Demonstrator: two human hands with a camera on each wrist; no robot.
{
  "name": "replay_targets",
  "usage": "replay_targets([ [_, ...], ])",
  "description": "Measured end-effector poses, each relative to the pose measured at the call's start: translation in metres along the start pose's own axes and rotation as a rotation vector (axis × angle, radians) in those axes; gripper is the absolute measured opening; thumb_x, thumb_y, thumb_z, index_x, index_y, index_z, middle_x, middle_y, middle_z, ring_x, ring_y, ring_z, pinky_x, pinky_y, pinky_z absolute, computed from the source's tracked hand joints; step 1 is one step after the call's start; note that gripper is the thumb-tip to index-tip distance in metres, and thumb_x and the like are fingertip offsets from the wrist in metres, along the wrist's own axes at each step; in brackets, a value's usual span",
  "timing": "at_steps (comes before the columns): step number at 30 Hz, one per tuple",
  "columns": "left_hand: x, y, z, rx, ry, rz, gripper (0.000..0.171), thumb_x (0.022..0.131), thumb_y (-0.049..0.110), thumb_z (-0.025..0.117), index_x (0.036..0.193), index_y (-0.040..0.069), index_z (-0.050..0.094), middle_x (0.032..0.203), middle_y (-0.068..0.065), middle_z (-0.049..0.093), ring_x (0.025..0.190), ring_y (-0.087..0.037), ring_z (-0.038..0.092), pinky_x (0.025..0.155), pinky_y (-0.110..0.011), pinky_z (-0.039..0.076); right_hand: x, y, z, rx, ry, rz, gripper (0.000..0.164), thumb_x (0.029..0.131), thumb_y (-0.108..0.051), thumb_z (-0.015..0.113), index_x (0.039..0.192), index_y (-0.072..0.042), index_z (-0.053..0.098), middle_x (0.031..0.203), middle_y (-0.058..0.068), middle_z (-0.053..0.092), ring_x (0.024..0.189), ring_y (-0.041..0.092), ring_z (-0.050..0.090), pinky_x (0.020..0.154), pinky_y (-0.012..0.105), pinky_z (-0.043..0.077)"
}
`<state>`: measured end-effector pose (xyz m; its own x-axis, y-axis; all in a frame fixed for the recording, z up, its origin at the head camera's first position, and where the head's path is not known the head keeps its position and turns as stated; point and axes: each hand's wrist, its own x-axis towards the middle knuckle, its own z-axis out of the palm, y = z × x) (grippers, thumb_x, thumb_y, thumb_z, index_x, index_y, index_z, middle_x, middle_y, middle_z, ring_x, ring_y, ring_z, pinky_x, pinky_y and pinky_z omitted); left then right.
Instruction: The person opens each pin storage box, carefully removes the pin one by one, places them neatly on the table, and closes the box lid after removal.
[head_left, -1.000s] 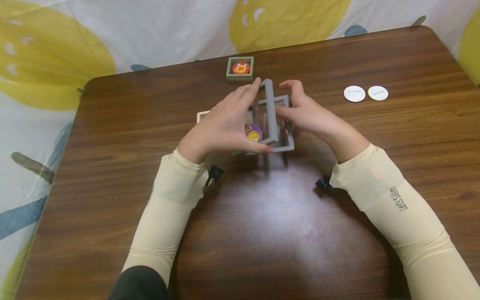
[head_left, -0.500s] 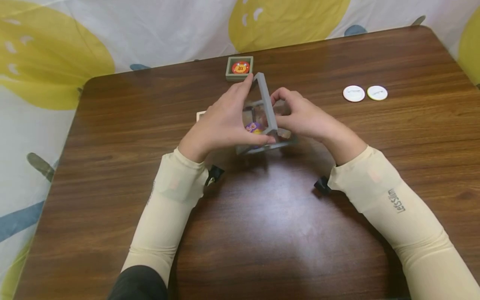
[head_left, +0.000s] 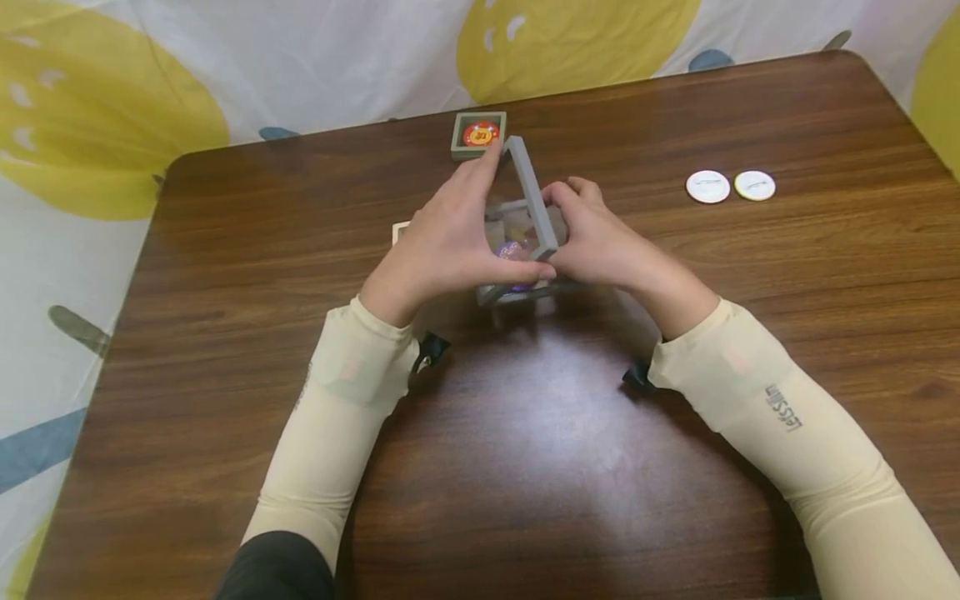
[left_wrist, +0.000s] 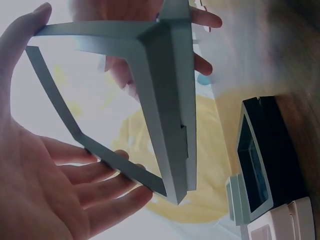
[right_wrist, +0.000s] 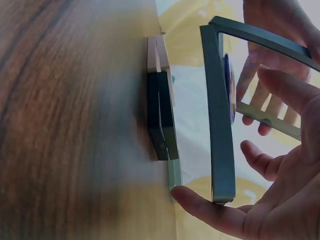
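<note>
Frames (head_left: pixel 531 198): four. White discs (head_left: pixel 708 187): two. Purple disc (right_wrist: pixel 230 90): one. Red disc (head_left: pixel 480 134): one.

Pale case (head_left: pixel 400 231) mostly hidden behind left grip (head_left: pixel 444 237); purple badge (head_left: pixel 512 250) blurred.

Cream sleeves (head_left: pixel 315 458); dark "LetsSlim" lettering (head_left: pixel 783 408) on right; black cuff (head_left: pixel 279 567) left.

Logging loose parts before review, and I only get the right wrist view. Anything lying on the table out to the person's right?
Observer: Yes, in the head view a white badge and a yellow-edged badge lie there.
Operator: I get the green box only from the side. Anything inside?
Observer: The head view shows a round red-and-yellow disc in it.
Operator: My view crops the left hand. How is it holding?
Observer: Head view: it spans the raised half of the gray case, thumb at the near end, fingers toward the far end.
</note>
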<state>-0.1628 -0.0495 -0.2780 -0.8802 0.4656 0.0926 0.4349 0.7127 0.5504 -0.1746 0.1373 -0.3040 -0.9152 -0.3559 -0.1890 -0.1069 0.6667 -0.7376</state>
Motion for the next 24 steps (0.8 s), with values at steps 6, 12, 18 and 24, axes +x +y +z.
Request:
replay_targets([
  [6, -0.0007, 0.0005, -0.0017, -0.021, 0.010, -0.027, 0.127, 0.060, 0.062, 0.078, 0.152, 0.011, 0.007, 0.154, -0.011, 0.030, 0.138, -0.020, 0.034, 0.113, -0.039, 0.034, 0.0015, -0.0002, 0.0027, -0.037, -0.035, -0.002, 0.052, 0.077, -0.014, 0.073, 0.123, -0.004, 0.051, 0.153, 0.032, 0.006, 0.136, 0.053, 0.023, 0.109, 0.064, 0.027],
  [12, -0.0003, 0.0005, -0.0019, -0.020, 0.011, -0.061, 0.129, 0.058, 0.064, 0.078, 0.152, 0.013, 0.006, 0.155, -0.009, 0.028, 0.139, -0.019, 0.033, 0.113, -0.040, 0.034, 0.0027, 0.0008, 0.0026, -0.097, -0.011, -0.047, 0.040, 0.075, -0.013, 0.076, 0.109, 0.001, 0.060, 0.151, 0.034, 0.015, 0.140, 0.049, 0.020, 0.112, 0.061, 0.026],
  [18, 0.0005, 0.0004, -0.0013, -0.039, 0.024, -0.045, 0.128, 0.060, 0.063, 0.078, 0.152, 0.011, 0.005, 0.155, -0.010, 0.028, 0.138, -0.019, 0.034, 0.113, -0.038, 0.034, 0.0050, 0.0020, -0.0008, -0.103, 0.030, -0.052, 0.044, 0.074, -0.010, 0.075, 0.115, 0.004, 0.062, 0.150, 0.032, 0.025, 0.140, 0.047, 0.025, 0.114, 0.056, 0.025],
  [24, 0.0000, -0.0004, -0.0020, -0.048, 0.031, -0.035, 0.128, 0.059, 0.060, 0.080, 0.152, 0.011, 0.006, 0.153, -0.010, 0.030, 0.136, -0.018, 0.036, 0.113, -0.037, 0.034, 0.0057, 0.0042, -0.0018, 0.004, 0.060, -0.028, 0.029, 0.074, -0.008, 0.073, 0.098, 0.004, 0.063, 0.146, 0.026, 0.037, 0.137, 0.040, 0.032, 0.113, 0.053, 0.028],
])
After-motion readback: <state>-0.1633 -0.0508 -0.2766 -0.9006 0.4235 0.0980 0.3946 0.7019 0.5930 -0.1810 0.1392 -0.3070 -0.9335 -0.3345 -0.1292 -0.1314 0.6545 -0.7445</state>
